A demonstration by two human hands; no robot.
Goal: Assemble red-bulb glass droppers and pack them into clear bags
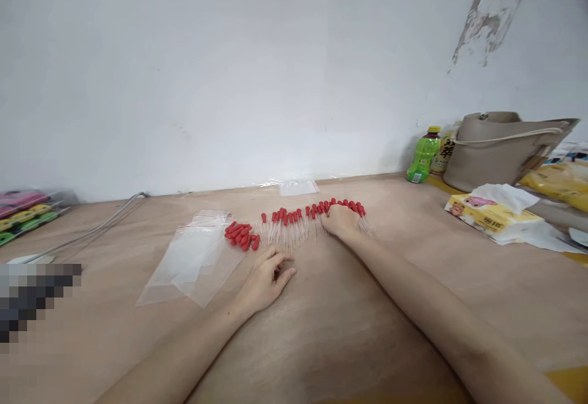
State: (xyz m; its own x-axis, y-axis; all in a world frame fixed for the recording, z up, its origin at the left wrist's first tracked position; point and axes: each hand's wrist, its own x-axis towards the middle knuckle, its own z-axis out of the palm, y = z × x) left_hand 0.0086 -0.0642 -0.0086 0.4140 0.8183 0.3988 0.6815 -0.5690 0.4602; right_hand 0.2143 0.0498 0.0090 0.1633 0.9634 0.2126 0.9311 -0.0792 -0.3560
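A row of droppers with red rubber bulbs and thin clear tubes lies across the middle of the table, bulbs toward the wall. Over the right part of this row is my right hand, its fingers curled in; what they hold, if anything, is hidden. My left hand rests on the table just below the tube ends, fingers apart and loosely bent, with nothing in it. A small heap of loose red rubber bulbs lies up and left of that hand. Clear zip bags lie flat beside the heap, partly under it.
Against the wall lies another small bag. To the right stand a green drink bottle, a grey-beige bag and a yellow tissue pack. On the left are a grey cable and colourful packages.
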